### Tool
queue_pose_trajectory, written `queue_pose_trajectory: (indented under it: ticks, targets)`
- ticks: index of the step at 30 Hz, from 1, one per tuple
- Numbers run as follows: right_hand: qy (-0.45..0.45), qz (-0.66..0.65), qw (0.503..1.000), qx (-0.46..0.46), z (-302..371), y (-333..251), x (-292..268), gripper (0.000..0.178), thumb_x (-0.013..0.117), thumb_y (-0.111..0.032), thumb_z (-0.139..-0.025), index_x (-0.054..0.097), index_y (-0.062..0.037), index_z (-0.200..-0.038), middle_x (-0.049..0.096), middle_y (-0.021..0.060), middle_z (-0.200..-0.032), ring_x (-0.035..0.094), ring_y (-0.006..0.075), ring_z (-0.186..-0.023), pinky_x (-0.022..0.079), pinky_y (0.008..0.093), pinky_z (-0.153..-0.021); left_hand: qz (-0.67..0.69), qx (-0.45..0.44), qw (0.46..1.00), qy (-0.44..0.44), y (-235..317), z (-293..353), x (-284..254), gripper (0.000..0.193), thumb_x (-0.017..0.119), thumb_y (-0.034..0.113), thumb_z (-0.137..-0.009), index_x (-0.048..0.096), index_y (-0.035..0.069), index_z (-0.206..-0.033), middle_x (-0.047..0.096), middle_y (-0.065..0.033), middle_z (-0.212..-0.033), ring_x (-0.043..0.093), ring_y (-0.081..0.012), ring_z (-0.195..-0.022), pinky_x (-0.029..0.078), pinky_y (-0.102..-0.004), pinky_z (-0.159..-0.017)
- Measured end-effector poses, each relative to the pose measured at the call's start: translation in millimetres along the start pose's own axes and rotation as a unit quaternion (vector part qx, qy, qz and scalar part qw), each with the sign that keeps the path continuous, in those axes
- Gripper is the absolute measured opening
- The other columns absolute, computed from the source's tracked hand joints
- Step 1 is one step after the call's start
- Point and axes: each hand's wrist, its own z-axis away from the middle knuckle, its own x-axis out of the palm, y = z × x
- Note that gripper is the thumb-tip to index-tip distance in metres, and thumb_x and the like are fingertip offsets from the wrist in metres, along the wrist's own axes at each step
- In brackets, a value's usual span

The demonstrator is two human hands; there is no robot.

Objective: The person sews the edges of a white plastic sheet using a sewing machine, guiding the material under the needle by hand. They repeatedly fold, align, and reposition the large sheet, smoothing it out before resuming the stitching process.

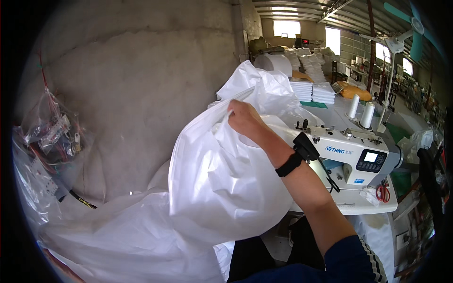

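My right hand (245, 119) is raised in front of me, its fingers closed on the gathered edge of a large white plastic sheet (222, 188). From that grip the sheet hangs in broad glossy folds. It spreads down to the lower left and reaches past my hand over the far end of the table. A black strap with a small dark device (306, 147) is round my right wrist. My left hand does not show. Just right of my forearm stands a white sewing machine (337, 142) with a small control panel.
Red-handled scissors (383, 192) lie at the machine bed's right end. Two white thread cones (367, 116) stand behind the machine. Stacked white sheets (302, 90) sit farther back. A bare wall (141, 85) rises on the left, where a clear plastic bag (56, 127) with wiring hangs.
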Motion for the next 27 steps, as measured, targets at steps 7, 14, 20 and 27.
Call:
queue_pose_trajectory:
  ticks: [7, 14, 20, 27]
  targets:
    - [-0.453, 0.063, 0.856, 0.24, 52.6, 10.0, 63.8, 0.016, 0.044, -0.001, -0.075, 0.057, 0.0045, -0.067, 0.053, 0.0188, -0.056, 0.052, 0.0274, -0.039, 0.043, 0.0405, -0.035, -0.059, 0.126, 0.99, -0.001, 45.1, 18.3, 35.0, 0.048, 0.044, 0.033, -0.097, 0.044, -0.002, -0.131, 0.047, -0.0155, -0.13, 0.049, -0.0254, -0.115, 0.039, -0.0371, -0.099]
    - [-0.587, 0.116, 0.784, 0.167, 160.9, 13.4, 10.7, 0.029, 0.049, -0.015, -0.077, 0.058, 0.0055, -0.096, 0.06, 0.0179, -0.071, 0.062, 0.0282, -0.058, 0.052, 0.0393, -0.045, -0.133, 0.211, 0.968, 0.006, 63.8, 83.9, 68.8, 0.046, 0.044, 0.03, -0.098, 0.045, -0.004, -0.129, 0.047, -0.0162, -0.129, 0.05, -0.0238, -0.113, 0.04, -0.0344, -0.097]
    - [-0.743, 0.01, 0.65, 0.158, 234.6, 6.9, 18.5, 0.069, 0.06, -0.058, -0.079, 0.057, 0.0074, -0.102, 0.063, 0.0189, -0.08, 0.066, 0.0249, -0.067, 0.054, 0.0346, -0.049, -0.091, 0.034, 0.995, 0.006, 24.4, 168.1, 98.5, 0.039, 0.044, 0.021, -0.099, 0.047, -0.005, -0.127, 0.054, -0.0183, -0.121, 0.054, -0.021, -0.106, 0.042, -0.0322, -0.095]
    - [-0.227, -0.366, 0.747, 0.506, 216.5, 20.1, 60.5, 0.071, 0.054, -0.061, -0.083, 0.049, 0.0034, -0.113, 0.061, 0.0132, -0.085, 0.062, 0.0193, -0.052, 0.05, 0.0285, -0.04, -0.041, -0.095, 0.981, -0.167, -8.0, 137.3, 107.4, 0.066, 0.053, 0.05, -0.09, 0.039, 0.005, -0.136, 0.046, -0.0101, -0.131, 0.047, -0.0206, -0.114, 0.039, -0.0332, -0.097]
